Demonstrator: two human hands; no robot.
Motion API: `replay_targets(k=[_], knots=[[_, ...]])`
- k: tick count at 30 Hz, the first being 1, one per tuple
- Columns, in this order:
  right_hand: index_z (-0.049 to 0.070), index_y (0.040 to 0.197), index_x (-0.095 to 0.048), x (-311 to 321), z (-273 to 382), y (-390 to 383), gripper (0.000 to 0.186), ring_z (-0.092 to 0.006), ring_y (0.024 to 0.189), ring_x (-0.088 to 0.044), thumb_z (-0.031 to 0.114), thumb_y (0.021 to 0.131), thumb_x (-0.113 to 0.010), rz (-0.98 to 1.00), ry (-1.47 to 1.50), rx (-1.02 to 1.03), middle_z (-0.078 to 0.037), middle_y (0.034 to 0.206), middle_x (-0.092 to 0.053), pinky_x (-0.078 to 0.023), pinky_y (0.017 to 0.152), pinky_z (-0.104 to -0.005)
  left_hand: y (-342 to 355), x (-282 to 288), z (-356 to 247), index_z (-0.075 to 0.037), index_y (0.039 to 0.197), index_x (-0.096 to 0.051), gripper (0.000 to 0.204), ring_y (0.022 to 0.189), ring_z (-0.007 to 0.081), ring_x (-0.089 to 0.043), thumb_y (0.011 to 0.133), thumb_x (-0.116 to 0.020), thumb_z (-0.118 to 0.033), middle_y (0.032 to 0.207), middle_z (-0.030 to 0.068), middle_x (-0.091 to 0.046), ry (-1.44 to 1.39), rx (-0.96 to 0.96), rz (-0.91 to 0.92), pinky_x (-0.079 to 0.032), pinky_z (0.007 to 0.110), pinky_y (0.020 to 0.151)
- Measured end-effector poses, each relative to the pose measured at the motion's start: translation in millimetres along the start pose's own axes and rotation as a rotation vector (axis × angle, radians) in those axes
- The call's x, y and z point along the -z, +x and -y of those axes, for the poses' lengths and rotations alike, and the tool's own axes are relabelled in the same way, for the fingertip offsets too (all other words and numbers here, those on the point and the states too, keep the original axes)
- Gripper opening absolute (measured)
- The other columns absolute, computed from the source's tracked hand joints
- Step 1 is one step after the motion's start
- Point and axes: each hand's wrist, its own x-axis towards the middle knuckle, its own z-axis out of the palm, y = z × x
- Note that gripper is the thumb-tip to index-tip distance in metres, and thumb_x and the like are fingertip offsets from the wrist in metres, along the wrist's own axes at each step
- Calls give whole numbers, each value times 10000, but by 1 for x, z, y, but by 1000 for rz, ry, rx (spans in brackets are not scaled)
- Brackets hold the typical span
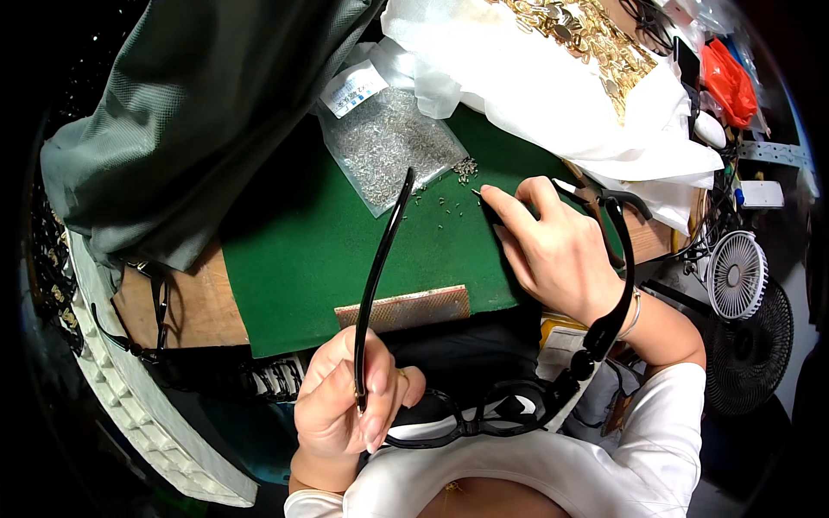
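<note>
My left hand (350,393) is closed around a pair of black eyeglasses (471,427) near the hinge of one temple. That temple stands up over the mat, and the front hangs low before my chest. The other temple passes in front of my right wrist. My right hand (561,246) rests over the green mat (298,259), with index finger stretched out and thumb apart from it. A tiny screw-like piece shows at the index fingertip. Close by lies a small pile of tiny metal screws (465,169), beside a clear bag (389,142) full of them.
White wrapping (553,112) holding many gold-coloured pieces (604,69) lies at the back right. Pliers (596,197) lie beside my right hand. A ridged strip (406,306) sits at the mat's front edge. Dark grey cloth (207,112) covers the left; fans (737,274) stand right.
</note>
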Motion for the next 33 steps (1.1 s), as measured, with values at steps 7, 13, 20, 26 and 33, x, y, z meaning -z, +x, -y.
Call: replay_targets(k=[7,13,20,26,33], knots=[[54,1091,-511,1,3,1,400,-251,636,-539,12,698,-574,101,-99,20,-114,832,-473,-454,533,-329,3,15,0,-53,1267,-356,380,354,65,-411,913,-321,-186,516,-25,-453,-18,22,68,-321,243,553],[12,1058,-513,15,12,8,271,-235,595,-550,10,788,-517,234,370,35,-121,842,-505,-431,516,-292,2,19,1,21,1178,-400,331,347,70,-341,930,-328,-186,506,4,-423,-212,84,-58,-376,236,572],[20,1132,-432,31,57,17,252,-53,482,-496,89,890,-416,969,1597,-296,-42,772,-564,-399,412,-175,-3,23,6,3,1156,-423,335,349,70,-366,906,-410,-220,494,-5,-423,-337,139,-18,-381,213,518],[9,1156,-414,26,56,10,285,-58,441,-487,101,887,-396,977,1614,-375,-27,698,-519,-389,365,-178,-3,20,10,-10,1149,-436,332,349,71,-362,897,-425,-226,494,-16,-425,-350,167,-24,-421,233,577],[6,1133,-443,30,55,10,269,-55,451,-495,96,884,-397,942,1588,-379,-36,712,-523,-401,371,-180,-3,20,13,-32,1147,-450,315,351,65,-359,918,-384,-237,495,-25,-409,-492,231,-52,-426,242,591]])
